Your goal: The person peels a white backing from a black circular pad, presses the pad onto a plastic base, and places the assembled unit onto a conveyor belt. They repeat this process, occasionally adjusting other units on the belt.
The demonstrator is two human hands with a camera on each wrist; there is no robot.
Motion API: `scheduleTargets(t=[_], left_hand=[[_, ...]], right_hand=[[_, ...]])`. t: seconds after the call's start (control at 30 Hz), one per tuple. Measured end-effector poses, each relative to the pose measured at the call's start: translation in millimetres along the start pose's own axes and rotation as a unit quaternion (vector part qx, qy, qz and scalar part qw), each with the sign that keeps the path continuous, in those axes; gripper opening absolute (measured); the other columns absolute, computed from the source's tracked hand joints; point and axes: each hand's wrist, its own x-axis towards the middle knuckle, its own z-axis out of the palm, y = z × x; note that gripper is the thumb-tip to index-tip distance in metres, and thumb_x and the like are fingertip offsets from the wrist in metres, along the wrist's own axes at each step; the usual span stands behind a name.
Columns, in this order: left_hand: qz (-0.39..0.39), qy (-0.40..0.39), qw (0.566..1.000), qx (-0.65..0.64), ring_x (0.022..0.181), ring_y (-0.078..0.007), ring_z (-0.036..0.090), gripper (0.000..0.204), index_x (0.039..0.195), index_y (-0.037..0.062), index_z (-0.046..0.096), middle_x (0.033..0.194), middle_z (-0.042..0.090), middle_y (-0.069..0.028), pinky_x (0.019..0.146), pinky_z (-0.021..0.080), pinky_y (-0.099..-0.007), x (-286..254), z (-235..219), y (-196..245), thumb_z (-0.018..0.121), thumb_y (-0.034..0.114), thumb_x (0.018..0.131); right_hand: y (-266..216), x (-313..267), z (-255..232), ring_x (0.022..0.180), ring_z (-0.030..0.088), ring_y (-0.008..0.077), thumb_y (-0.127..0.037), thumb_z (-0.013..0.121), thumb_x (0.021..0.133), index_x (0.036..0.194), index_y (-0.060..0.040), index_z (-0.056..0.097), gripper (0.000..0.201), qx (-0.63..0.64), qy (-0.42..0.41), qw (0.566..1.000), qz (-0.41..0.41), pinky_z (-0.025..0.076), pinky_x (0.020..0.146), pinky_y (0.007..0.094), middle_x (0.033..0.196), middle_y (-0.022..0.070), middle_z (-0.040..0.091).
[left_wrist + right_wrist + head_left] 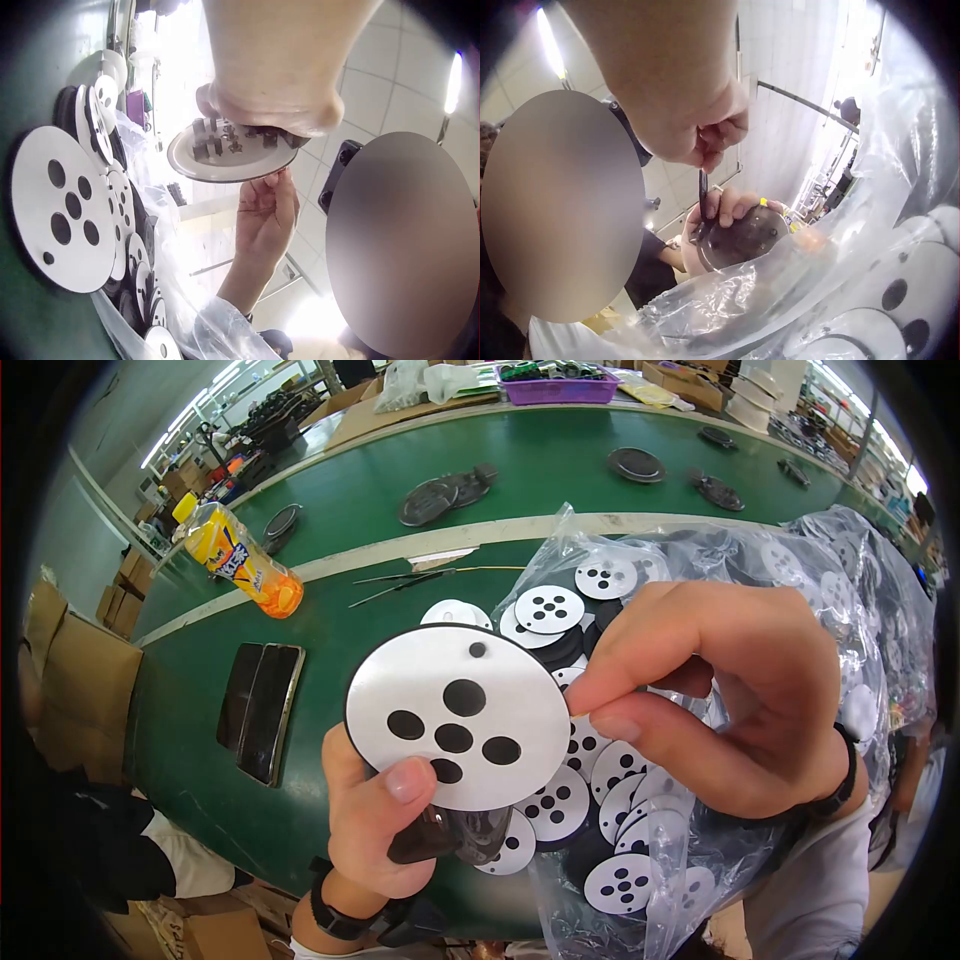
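Note:
My left hand (385, 830) holds a round white disc (450, 670) with black holes, its thumb pressed on the lower face. Behind that disc, the same hand holds a dark glossy plastic piece (470, 835); in the right wrist view it shows as a round dark part (742, 236) under the fingers. Thumb and forefinger of my right hand (730, 690) pinch at the disc's right edge, where a tiny yellowish bit shows. From the left wrist view, the right hand (262, 214) is at the rim, and dark tabs stand on the disc's other side.
Several similar white discs (550, 608) lie piled on a clear plastic bag (560, 545) at the right. On the green table are a phone (260, 710), tweezers (410, 577) and an orange drink bottle (240, 560). Dark round parts (430, 502) lie farther back, beyond a pale strip.

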Motion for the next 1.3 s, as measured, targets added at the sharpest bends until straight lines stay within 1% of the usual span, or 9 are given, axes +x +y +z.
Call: scheduleTargets(t=[0.3,0.4,0.47,0.5,0.6,0.87,1.07,1.2,1.3], left_hand=[[-0.041,-0.067,0.996,-0.048,0.091,-0.0277,0.052,0.05,0.111,-0.0009,0.042,0.098,0.05,-0.0186,0.083,0.043,-0.0378,4.8,-3.2,4.4,0.05,0.03,0.073],[0.025,-0.093,0.995,0.002,0.097,-0.0286,0.052,0.051,0.117,-0.0007,0.039,0.106,0.05,-0.0205,0.086,0.043,-0.0376,4.3,-3.9,0.2,0.05,0.027,0.076],[0.127,-0.005,0.989,0.079,0.101,-0.0281,0.053,0.051,0.122,-0.0005,0.036,0.112,0.05,-0.0202,0.087,0.044,-0.0368,-1.0,1.7,-7.0,0.049,0.023,0.079],[0.218,0.021,0.973,0.065,0.076,-0.0217,0.052,0.038,0.095,-0.0125,0.054,0.085,0.059,-0.0174,0.068,0.042,-0.0312,8.3,6.8,-12.1,0.054,0.019,0.075],[0.238,-0.011,0.963,0.125,0.071,-0.0217,0.045,0.034,0.089,-0.0122,0.054,0.08,0.056,-0.0161,0.068,0.036,-0.0319,7.9,4.9,-14.8,0.054,0.018,0.074],[0.215,-0.005,0.962,0.167,0.069,-0.0232,0.044,0.031,0.092,-0.0104,0.052,0.076,0.054,-0.0133,0.073,0.031,-0.0371,1.5,11.0,-19.1,0.054,0.015,0.074],[0.182,-0.052,0.958,0.217,0.067,-0.0263,0.043,0.021,0.076,-0.0069,0.053,0.072,0.05,-0.0124,0.073,0.03,-0.0366,-1.9,17.3,-23.0,0.056,0.01,0.063],[0.072,-0.057,0.98,0.174,0.069,-0.0249,0.043,0.021,0.082,-0.0058,0.053,0.074,0.052,-0.0118,0.077,0.03,-0.0357,-12.4,18.7,-23.0,0.054,0.007,0.066],[0.116,-0.028,0.986,0.115,0.073,-0.0243,0.049,0.022,0.09,-0.0068,0.055,0.078,0.056,-0.0129,0.076,0.037,-0.0372,-9.6,22.9,-30.9,0.053,0.006,0.073]], right_hand=[[1.4,-0.6,2.7,0.055,0.053,0.0127,0.007,0.064,0.067,0.08,0.0022,0.063,0.014,-0.056,0.006,0.998,-0.03,0.034,0.046,0.0198,0.07,0.0094,0.062],[0.4,0.4,0.5,0.053,0.052,0.0112,0.007,0.065,0.066,0.082,0.0028,0.06,0.017,-0.081,0.0,0.996,-0.037,0.033,0.045,0.0189,0.069,0.0084,0.06],[1.0,-0.9,1.7,0.053,0.052,0.0099,0.007,0.066,0.067,0.085,0.0036,0.058,0.021,-0.101,-0.02,0.993,-0.05,0.033,0.045,0.0183,0.069,0.0076,0.059],[1.1,-1.8,5.9,0.053,0.051,0.0081,0.007,0.066,0.067,0.089,0.0038,0.054,0.025,-0.069,-0.004,0.997,-0.03,0.032,0.045,0.0178,0.069,0.0066,0.057],[-3.4,-4.3,9.8,0.053,0.048,0.0055,0.007,0.066,0.068,0.092,0.0032,0.047,0.031,-0.059,-0.005,0.998,0.011,0.032,0.046,0.0168,0.069,0.0046,0.052],[4.7,-5.9,18.4,0.052,0.045,0.0052,0.01,0.066,0.069,0.083,-0.0006,0.043,0.029,-0.051,0.041,0.998,0.002,0.033,0.047,0.0171,0.064,0.0022,0.048],[13.1,-14.1,24.2,0.048,0.043,0.0112,0.007,0.067,0.061,0.076,-0.0037,0.044,0.03,-0.169,0.085,0.973,-0.132,0.029,0.041,0.0224,0.061,0.003,0.049],[11.9,-16.2,29.9,0.045,0.04,0.0131,0.002,0.067,0.053,0.07,-0.007,0.045,0.029,-0.28,0.121,0.926,-0.222,0.026,0.038,0.025,0.059,0.0025,0.05],[5.7,-18.9,46.1,0.045,0.038,0.0128,-0.001,0.065,0.052,0.067,-0.0095,0.044,0.028,-0.319,0.143,0.9,-0.261,0.023,0.038,0.025,0.058,0.0006,0.049]])
